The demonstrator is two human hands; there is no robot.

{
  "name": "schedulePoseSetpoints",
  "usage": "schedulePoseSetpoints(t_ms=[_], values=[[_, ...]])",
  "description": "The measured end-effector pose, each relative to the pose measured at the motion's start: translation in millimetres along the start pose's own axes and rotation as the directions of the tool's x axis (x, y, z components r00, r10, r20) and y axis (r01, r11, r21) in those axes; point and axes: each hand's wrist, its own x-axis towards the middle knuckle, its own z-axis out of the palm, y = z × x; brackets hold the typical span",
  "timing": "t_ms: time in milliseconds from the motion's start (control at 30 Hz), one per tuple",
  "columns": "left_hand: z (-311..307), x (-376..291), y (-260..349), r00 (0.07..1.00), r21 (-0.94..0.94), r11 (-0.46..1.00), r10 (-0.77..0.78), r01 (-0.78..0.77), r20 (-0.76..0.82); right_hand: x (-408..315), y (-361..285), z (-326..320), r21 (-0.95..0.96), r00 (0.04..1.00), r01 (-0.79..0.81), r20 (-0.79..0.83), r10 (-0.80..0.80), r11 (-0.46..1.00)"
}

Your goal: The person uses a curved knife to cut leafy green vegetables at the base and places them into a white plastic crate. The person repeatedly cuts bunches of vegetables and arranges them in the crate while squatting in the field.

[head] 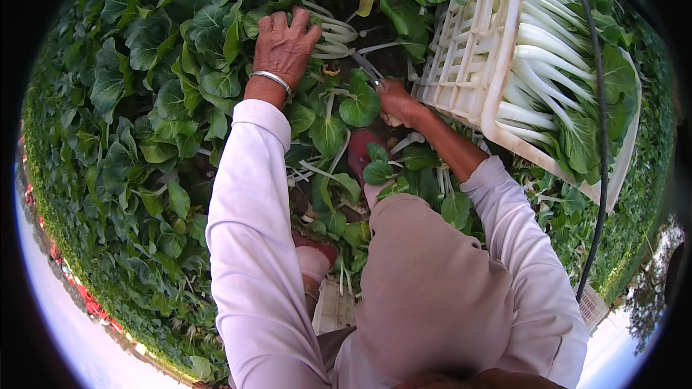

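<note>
My left hand [286, 43], with a metal bangle at its wrist, grips the leafy part of a bok choy plant [336, 38]. Its pale stalks lie tilted over to the right, their base end towards my right hand [397, 102]. That hand is closed around a metal-bladed cutting tool [367, 68]; whether it is a knife or shears is unclear. The tip of the blade is at the base of the stalks. My right fingers are partly hidden. A small leafy plant [359, 100] stands just below the blade.
A white plastic crate [489, 124] at the right holds stacked bok choy [551, 65]. A black cable [600, 92] crosses in front of it. Dense leafy rows [146, 75] fill the left. My shoe [362, 151] is among cut leaves. Another crate [330, 310] is behind my leg.
</note>
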Motion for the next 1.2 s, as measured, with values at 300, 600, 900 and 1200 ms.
schedulePoseSetpoints(t_ms=[300, 600, 900, 1200], values=[[7.2, -38.6, 3.2, 0.973, -0.317, 0.931, -0.216, 0.181, -0.077, -32.2, 34.1, 19.7, 0.021, 0.898, 0.255, -0.377, -0.228, 0.967], [-7.8, -47.2, 6.8, 0.867, -0.618, 0.767, -0.416, 0.173, -0.274, -31.6, 5.1, 21.7, -0.106, 0.729, 0.485, -0.499, -0.469, 0.868], [-75.8, -54.5, -18.8, 0.791, -0.878, -0.427, -0.450, 0.216, 0.414, -83.8, -76.7, 37.2, 0.342, 0.637, 0.770, -0.454, -0.623, 0.538], [-132.3, -160.6, -16.4, 0.649, -0.544, -0.702, -0.153, 0.460, 0.745, -105.0, -116.8, 84.4, 0.459, 0.718, 0.636, -0.058, -0.694, 0.620]])
